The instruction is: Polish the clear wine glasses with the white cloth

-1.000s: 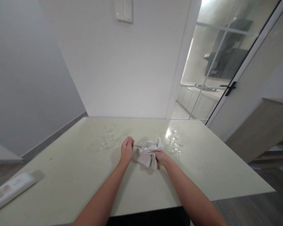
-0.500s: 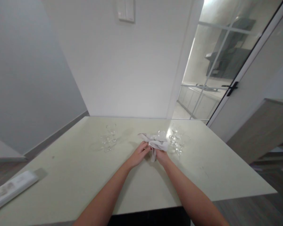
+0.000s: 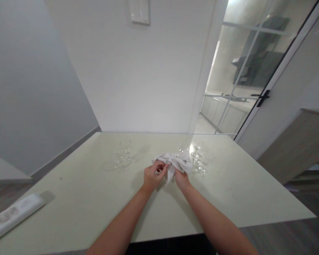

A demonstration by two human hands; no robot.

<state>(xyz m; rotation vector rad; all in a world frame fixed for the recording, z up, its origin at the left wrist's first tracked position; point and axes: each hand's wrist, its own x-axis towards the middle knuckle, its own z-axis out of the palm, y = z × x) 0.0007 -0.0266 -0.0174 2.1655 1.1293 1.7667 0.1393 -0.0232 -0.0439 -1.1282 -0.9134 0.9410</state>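
White fabric, a bunched cloth (image 3: pixel 178 163), lies just beyond both hands in the head view, stretching sideways above the table (image 3: pixel 159 216). At its near left edge, the left hand (image 3: pixel 153 176) pinches it between thumb and fingers. From the right, the right hand (image 3: pixel 182 179) reaches beneath its folds; the drape hides that grip. Past the cloth's far side shows a clear glass (image 3: pixel 183 149), nearer the right hand, its long axis unclear.

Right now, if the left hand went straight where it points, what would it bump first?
Probably the crumpled whitish fabric cloth; the left hand seems to be touching its edge. Farther right are clear, shiny drinking glasses, but depth is hard to judge.
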